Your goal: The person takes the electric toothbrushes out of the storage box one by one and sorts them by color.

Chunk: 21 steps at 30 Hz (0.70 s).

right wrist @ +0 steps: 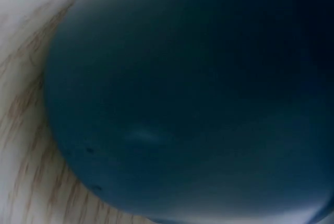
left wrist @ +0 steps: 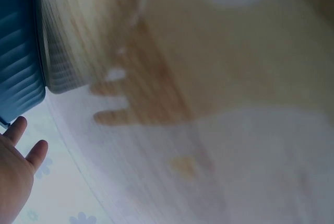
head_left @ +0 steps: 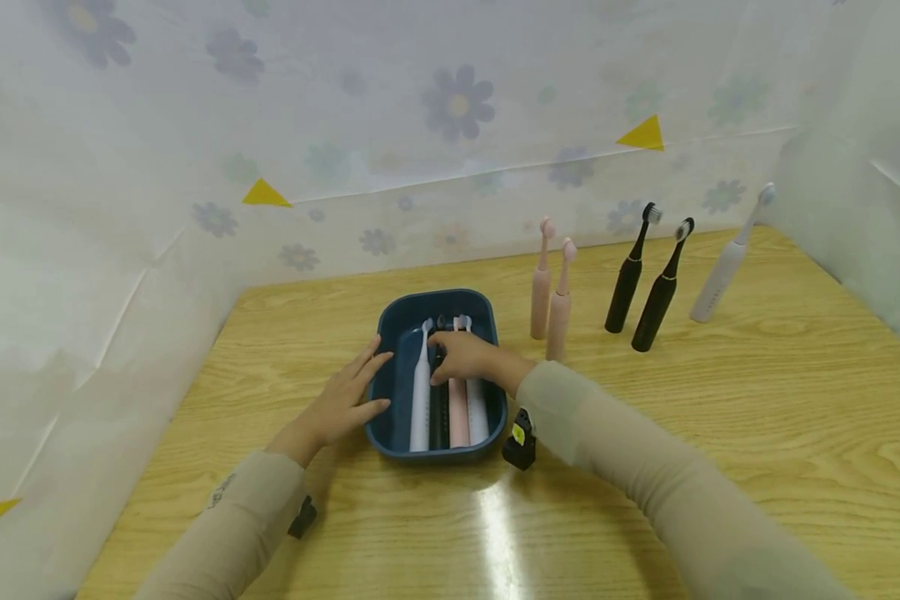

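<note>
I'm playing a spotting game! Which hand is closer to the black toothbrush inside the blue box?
Right. The right hand pinches the black toothbrush. The left hand is farther away, at the left side of the blue box.

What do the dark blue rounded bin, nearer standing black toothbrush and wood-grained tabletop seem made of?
Dark blue rounded bin: probably moulded plastic, satin; even colour, smooth continuous rim.
Nearer standing black toothbrush: likely plastic, matt-looking; its handle shows little shine.
Wood-grained tabletop: wood or printed laminate, glossy by its bright light streak.
</note>
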Each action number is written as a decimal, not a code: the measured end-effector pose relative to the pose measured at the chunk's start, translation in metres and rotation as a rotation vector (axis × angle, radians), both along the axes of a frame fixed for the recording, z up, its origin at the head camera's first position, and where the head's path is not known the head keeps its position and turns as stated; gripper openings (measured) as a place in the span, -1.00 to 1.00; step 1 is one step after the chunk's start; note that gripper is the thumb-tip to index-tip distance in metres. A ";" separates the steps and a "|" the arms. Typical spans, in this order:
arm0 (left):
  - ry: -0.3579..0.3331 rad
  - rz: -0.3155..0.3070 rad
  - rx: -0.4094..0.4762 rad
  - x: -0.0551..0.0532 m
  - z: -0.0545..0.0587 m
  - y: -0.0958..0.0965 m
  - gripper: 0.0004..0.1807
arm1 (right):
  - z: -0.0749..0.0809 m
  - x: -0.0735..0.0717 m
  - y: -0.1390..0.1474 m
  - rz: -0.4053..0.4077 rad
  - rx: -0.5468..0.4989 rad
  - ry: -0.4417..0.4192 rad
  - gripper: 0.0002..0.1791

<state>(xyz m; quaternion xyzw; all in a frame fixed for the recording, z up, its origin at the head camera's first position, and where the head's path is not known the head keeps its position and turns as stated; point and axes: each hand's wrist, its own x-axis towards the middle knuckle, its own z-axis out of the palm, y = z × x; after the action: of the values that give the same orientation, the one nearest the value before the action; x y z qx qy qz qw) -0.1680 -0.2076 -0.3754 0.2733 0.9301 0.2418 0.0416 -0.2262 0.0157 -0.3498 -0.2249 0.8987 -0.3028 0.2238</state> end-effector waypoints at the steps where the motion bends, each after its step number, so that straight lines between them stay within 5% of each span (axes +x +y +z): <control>1: 0.000 0.000 0.001 0.000 0.000 0.000 -0.34 | -0.001 0.000 -0.001 -0.002 0.004 0.002 -0.30; 21: 0.024 -0.025 0.010 -0.001 -0.002 -0.002 -0.35 | -0.004 -0.004 -0.011 0.003 0.157 0.036 -0.44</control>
<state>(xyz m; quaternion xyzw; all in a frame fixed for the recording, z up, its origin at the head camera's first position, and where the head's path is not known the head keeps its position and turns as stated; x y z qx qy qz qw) -0.1689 -0.2094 -0.3774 0.2880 0.9258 0.2427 0.0318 -0.2297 0.0049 -0.3534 -0.2136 0.9232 -0.2269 0.2251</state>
